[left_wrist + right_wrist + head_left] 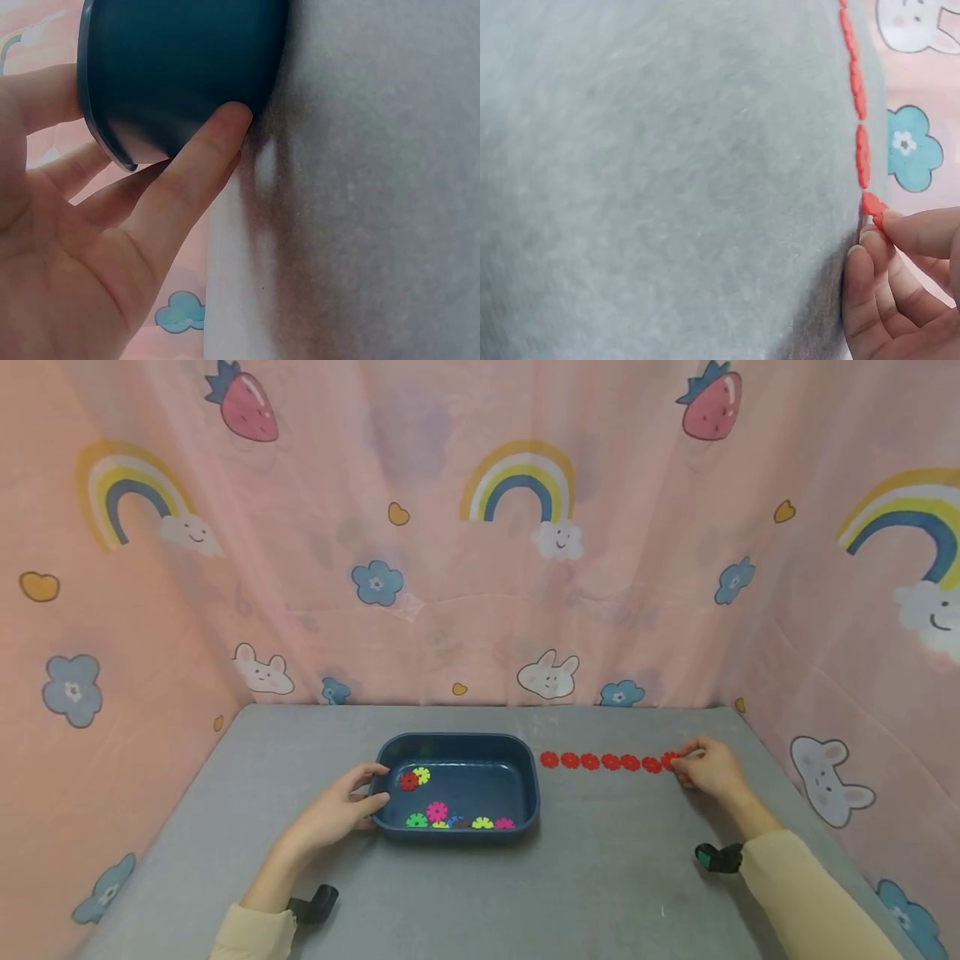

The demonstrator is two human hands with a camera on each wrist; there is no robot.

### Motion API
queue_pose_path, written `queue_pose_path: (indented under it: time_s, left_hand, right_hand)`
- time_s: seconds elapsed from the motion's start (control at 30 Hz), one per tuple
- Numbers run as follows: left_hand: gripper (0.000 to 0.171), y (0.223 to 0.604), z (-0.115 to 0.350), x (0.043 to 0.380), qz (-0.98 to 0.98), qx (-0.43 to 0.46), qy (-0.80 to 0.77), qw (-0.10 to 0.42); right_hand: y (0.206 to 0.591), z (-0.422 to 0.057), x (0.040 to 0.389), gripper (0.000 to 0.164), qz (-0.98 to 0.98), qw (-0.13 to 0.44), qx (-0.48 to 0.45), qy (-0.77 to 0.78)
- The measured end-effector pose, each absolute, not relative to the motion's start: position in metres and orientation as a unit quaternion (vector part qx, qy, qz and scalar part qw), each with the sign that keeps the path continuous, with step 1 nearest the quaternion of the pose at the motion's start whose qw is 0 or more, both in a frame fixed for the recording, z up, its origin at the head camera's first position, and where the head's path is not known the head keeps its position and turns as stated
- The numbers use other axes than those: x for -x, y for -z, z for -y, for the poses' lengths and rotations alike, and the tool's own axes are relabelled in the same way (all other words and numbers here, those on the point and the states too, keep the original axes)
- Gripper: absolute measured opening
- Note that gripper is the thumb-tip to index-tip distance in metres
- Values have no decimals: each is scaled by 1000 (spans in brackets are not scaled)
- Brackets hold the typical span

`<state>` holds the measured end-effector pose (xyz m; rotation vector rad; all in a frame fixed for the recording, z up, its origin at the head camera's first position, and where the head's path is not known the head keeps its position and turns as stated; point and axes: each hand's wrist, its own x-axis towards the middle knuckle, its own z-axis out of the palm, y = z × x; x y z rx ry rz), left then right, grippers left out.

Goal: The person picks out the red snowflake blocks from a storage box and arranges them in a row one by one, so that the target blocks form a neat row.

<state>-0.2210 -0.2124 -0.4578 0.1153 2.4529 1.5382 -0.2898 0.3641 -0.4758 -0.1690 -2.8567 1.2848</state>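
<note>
A dark blue plastic tray [465, 837] sits left of centre on the table. My left hand [333, 810] holds its left end, fingers at the rim and the outer wall, as the left wrist view also shows. Inside lie several notched, flower-shaped discs, among them a red disc [408, 782], a green disc [416, 820] and a pink disc [437, 812]. Right of the tray runs a row of several red discs [590, 762]. At its right end my right hand [711, 770] pinches a red disc [871, 204], which is tilted and partly hidden by the fingers.
The grey table [600, 877] carries the tray and the row. A pink printed curtain [450, 635] hangs along the back and both sides. Black wrist mounts [318, 903] stick out from both forearms, low over the table.
</note>
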Motion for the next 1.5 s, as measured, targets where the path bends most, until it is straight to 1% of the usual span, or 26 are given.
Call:
queue_pose_path:
  time_s: [0.13, 0.27, 0.47, 0.6, 0.8, 1.03, 1.3, 1.5]
  left_hand:
    - [47, 458, 212, 221, -839, -41, -528, 122]
    - [48, 458, 211, 220, -839, -40, -529, 123]
    - [47, 457, 211, 220, -840, -36, -528, 122]
    - [47, 457, 211, 220, -840, -37, -527, 123]
    - [47, 457, 211, 221, -840, -39, -528, 121]
    - [48, 458, 211, 221, -840, -41, -527, 123]
    - [48, 458, 209, 220, -837, -39, -531, 123]
    - [48, 455, 210, 219, -838, -41, -529, 124]
  right_hand:
    - [478, -366, 288, 24, 919, 7, 50, -390]
    - [471, -366, 287, 26, 929, 12, 40, -368]
    - [444, -351, 284, 36, 938, 32, 11, -344]
    - [424, -334, 279, 37, 937, 46, -2, -346]
    - [403, -305, 269, 31, 928, 74, -30, -365]
    - [391, -271, 260, 28, 906, 81, -63, -410]
    - [394, -224, 258, 23, 898, 77, -83, -425]
    - [398, -187, 258, 19, 891, 86, -96, -435]
